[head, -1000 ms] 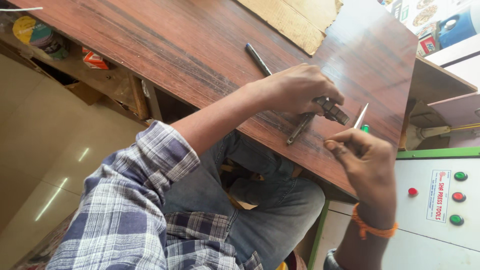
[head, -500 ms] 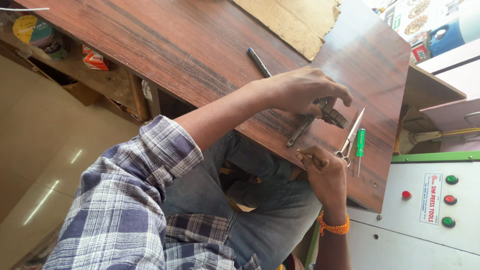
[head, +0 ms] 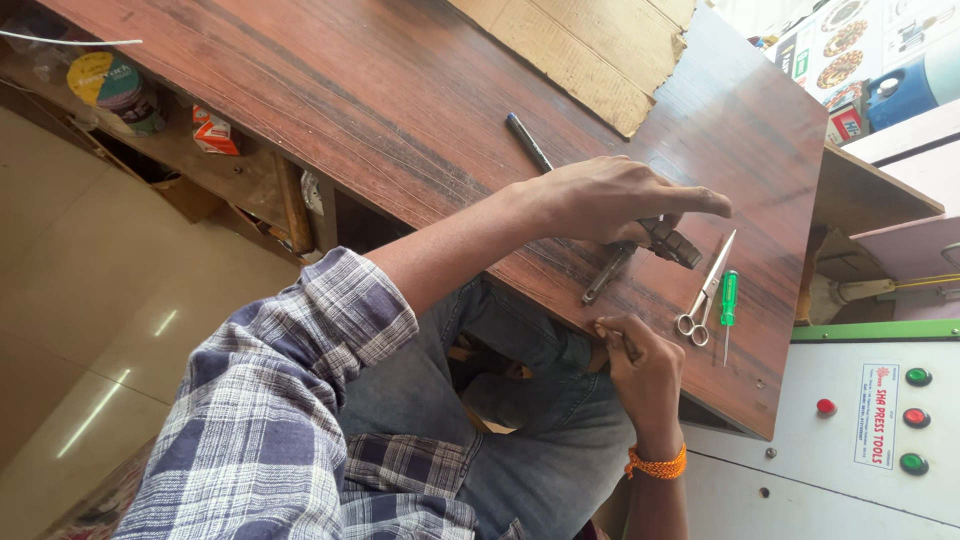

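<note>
My left hand (head: 610, 200), on a plaid-sleeved arm, rests on the brown wooden table (head: 380, 110) and grips a dark metal hand tool (head: 672, 245). The tool's grey handle (head: 608, 275) sticks out below the palm. My right hand (head: 640, 365), with an orange thread on its wrist, sits at the table's near edge with its fingers curled and nothing seen in them. Small scissors (head: 705, 290) lie just beyond it, and beside them a green-handled screwdriver (head: 728, 305). A black pen (head: 528, 142) lies behind my left hand.
A cardboard sheet (head: 580, 50) lies at the table's far side. A white machine panel (head: 870, 420) with red and green buttons stands at right. A shelf under the table holds a round tin (head: 105, 85) and small boxes (head: 215, 130). My jeans-clad legs (head: 520, 400) are under the table edge.
My right hand held the scissors over the table, laid them beside the green screwdriver, and drew back to the table edge. My left hand stayed on the dark tool.
</note>
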The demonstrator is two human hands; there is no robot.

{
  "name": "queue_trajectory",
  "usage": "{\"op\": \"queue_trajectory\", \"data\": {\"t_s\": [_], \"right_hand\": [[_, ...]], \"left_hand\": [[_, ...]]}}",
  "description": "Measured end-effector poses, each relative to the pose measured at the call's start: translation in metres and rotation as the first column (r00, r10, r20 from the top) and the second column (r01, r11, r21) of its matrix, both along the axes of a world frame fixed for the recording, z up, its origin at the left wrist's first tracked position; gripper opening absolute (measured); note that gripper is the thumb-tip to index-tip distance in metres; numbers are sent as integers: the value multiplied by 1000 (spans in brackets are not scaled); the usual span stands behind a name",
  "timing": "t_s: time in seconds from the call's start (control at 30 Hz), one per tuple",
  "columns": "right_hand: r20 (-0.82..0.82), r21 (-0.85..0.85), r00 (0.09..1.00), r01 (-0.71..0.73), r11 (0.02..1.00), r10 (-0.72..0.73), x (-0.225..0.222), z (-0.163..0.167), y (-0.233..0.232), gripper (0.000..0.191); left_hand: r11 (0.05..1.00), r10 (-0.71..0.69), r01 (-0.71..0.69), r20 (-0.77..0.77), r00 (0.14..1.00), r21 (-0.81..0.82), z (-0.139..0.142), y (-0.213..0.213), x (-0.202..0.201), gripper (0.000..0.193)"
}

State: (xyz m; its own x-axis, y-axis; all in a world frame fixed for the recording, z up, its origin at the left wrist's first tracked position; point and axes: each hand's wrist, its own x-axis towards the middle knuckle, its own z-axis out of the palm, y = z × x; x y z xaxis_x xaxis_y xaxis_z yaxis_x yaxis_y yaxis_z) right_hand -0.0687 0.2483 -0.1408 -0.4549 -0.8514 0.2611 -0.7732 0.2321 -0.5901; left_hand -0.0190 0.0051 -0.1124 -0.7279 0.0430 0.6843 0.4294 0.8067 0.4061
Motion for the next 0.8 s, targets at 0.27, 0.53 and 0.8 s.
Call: {"op": "queue_trajectory", "data": {"t_s": [0.27,0.53,0.8], "right_hand": [[51,125,998,-49,991,43,-10,13,-4,13],[-1,69,1000,-8,998,8,3,10,1,6],[113,102,992,-64,993,53,-5,11,6,12]], "left_hand": [[997,-33,23,136,990,74,-3,-5,-10,109],[996,24,-31,93,995,81,-6,5,-6,98],[998,67,-67,0,998,-6,-1,21,11,97]]}}
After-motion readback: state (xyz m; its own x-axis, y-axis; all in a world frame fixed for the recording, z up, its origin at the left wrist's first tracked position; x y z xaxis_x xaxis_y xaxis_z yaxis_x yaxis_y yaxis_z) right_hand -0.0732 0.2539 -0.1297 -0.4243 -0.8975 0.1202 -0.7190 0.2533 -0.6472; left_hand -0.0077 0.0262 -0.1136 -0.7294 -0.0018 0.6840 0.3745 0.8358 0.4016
